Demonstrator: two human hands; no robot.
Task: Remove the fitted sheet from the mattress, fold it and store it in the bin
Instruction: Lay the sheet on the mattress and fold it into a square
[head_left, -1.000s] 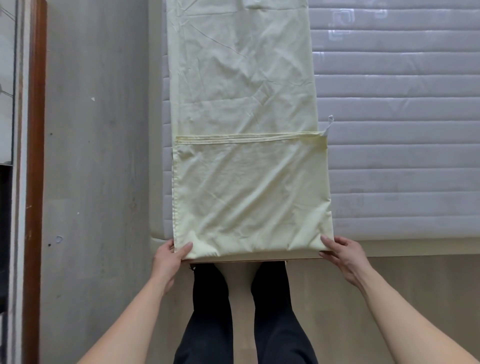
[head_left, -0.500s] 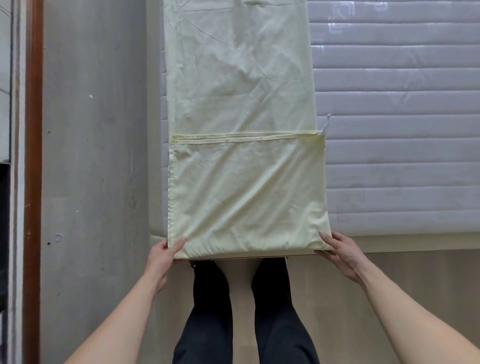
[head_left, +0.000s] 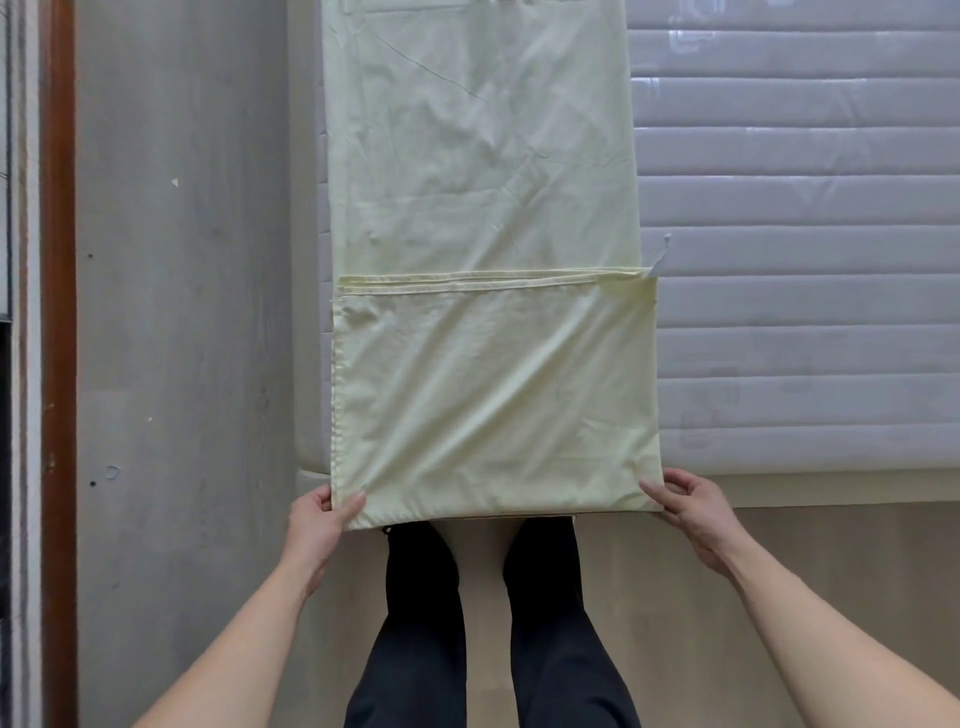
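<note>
A pale yellow fitted sheet (head_left: 483, 208) lies as a long folded strip along the left side of the bare grey quilted mattress (head_left: 795, 260). Its near end is folded back over itself, making a doubled panel (head_left: 493, 395) with hemmed edges across the strip. My left hand (head_left: 317, 519) pinches the near left corner of that panel, thumb on top. My right hand (head_left: 691, 499) pinches the near right corner at the mattress's front edge. The bin is not in view.
A grey concrete wall (head_left: 182, 364) runs along the left of the mattress, with a brown wooden door frame (head_left: 58, 364) further left. My legs in dark trousers (head_left: 483, 623) stand on a light wooden floor (head_left: 779, 545) at the mattress's near edge.
Both hands have closed their grip on the near corners of the folded panel and drawn it slightly toward me; the view has shifted a little.
</note>
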